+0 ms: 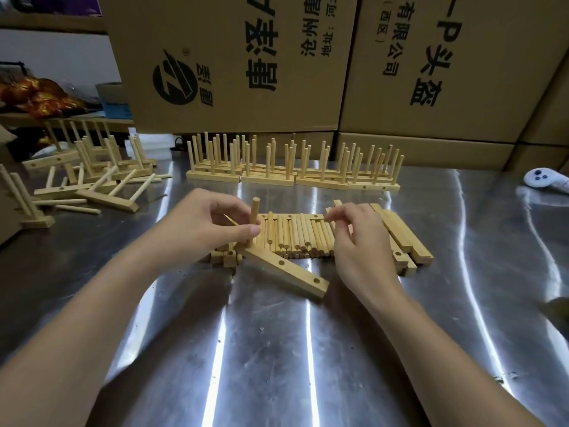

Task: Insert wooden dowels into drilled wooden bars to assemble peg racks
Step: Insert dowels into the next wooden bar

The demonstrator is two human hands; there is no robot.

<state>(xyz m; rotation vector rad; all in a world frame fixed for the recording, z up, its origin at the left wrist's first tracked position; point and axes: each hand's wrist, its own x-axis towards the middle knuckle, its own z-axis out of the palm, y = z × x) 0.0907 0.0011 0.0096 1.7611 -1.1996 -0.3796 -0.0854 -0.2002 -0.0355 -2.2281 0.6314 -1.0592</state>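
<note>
A drilled wooden bar [284,269] lies slanted on the steel table, two open holes showing along its top. My left hand [209,226] pinches an upright dowel [254,211] that stands in the bar's far end. Behind the bar lies a row of loose dowels [298,235]. My right hand [357,238] hovers over the right end of that row, its fingertips curled down onto a dowel there. More drilled bars [403,238] are stacked at the right of the pile.
Finished peg racks [292,167] stand in a row at the back, in front of big cardboard boxes [234,57]. Tumbled racks and stray dowels [92,177] lie at the left. A white controller [543,178] rests at the right edge.
</note>
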